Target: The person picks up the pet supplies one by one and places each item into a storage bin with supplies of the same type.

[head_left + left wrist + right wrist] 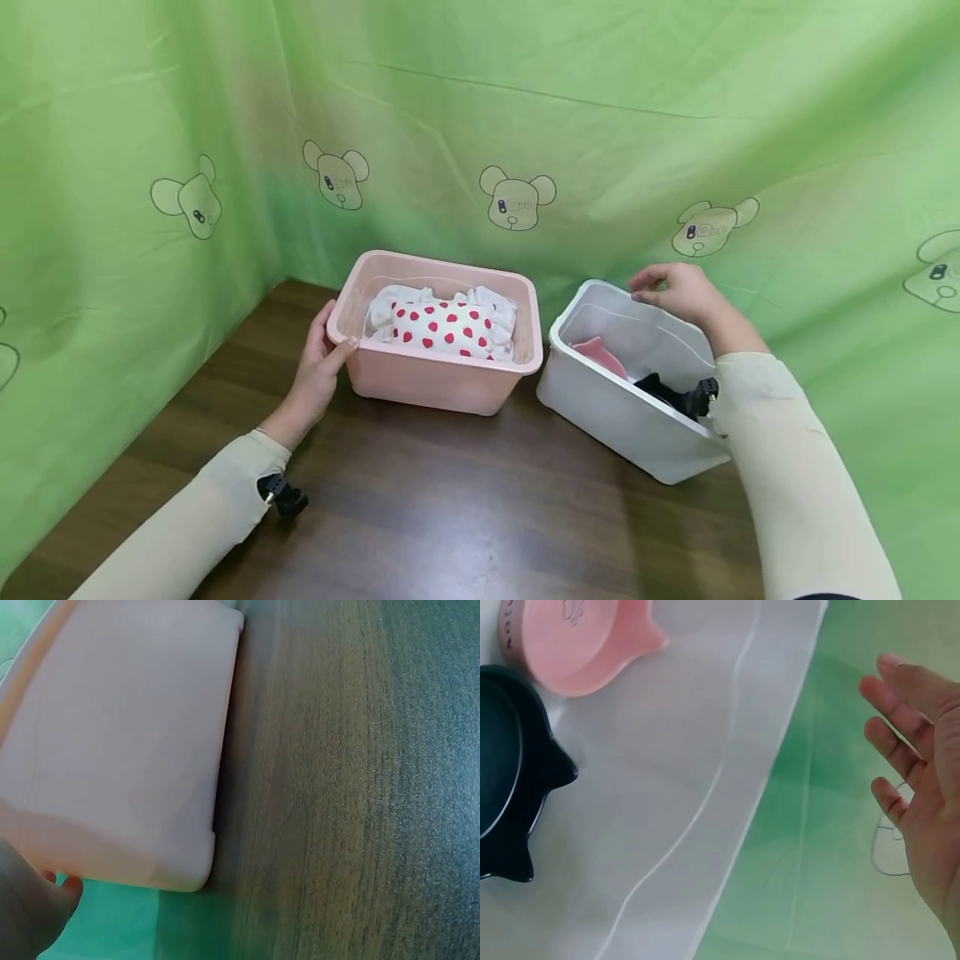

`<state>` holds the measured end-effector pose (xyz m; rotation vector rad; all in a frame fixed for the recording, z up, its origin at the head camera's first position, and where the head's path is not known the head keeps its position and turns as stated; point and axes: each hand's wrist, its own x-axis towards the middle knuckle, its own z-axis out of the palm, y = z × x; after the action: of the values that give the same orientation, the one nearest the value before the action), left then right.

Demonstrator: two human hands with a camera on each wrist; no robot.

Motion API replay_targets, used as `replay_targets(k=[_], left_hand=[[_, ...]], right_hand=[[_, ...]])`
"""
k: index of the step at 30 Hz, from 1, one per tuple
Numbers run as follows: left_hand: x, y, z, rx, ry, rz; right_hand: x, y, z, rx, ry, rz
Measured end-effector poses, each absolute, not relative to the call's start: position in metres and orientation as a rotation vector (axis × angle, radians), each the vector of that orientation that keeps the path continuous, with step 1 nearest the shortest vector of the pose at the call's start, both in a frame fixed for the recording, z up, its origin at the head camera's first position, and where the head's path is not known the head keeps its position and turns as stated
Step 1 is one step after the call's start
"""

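A pink plastic bin [427, 379] stands on the table at the middle, with white cloth printed with red strawberries [442, 327] lying inside. My left hand [315, 375] grips its left front corner, thumb at the front rim and fingers along the left side. In the left wrist view, the pink bin's wall [120, 750] fills the upper left. Above the far rim of the white bin [615, 412] hovers my right hand [678, 292], fingers loosely bent and holding nothing. Inside that bin are a pink eared bowl [577, 645] and a dark eared bowl [547, 772].
The two bins stand side by side on a dark wood table [420, 500], the white one turned at an angle. A green curtain [435, 108] with mouse faces hangs close behind them and along the left and right sides.
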<state>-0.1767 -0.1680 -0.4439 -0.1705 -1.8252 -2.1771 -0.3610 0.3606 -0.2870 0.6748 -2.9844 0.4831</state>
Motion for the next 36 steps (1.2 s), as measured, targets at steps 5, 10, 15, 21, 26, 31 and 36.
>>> replay_targets(k=[5,10,15,21,26,31,36], left_hand=[[-0.177,-0.168,-0.443,-0.168,-1.821,-2.186],[-0.178,-0.168,-0.442,-0.176,-1.804,-2.186],[-0.175,-0.166,-0.441,-0.174,-1.833,-2.193],[-0.174,-0.166,-0.440,-0.165,-1.802,-2.199],[-0.173,-0.166,-0.440,-0.154,-1.827,-2.198],[-0.173,-0.166,-0.440,-0.156,-1.830,-2.197],[-0.172,-0.166,-0.439,-0.168,-1.809,-2.204]], right_hand=[[-0.356,0.358,-0.283,0.708,-2.962,0.460],[-0.349,0.356,-0.275,0.736,-2.950,0.445],[-0.336,0.358,-0.265,0.704,-2.922,0.468],[-0.320,0.357,-0.263,0.652,-2.917,0.518],[-0.300,0.360,-0.267,0.643,-2.902,0.492],[-0.281,0.361,-0.273,0.669,-2.842,0.484],[-0.262,0.362,-0.284,0.669,-2.783,0.520]])
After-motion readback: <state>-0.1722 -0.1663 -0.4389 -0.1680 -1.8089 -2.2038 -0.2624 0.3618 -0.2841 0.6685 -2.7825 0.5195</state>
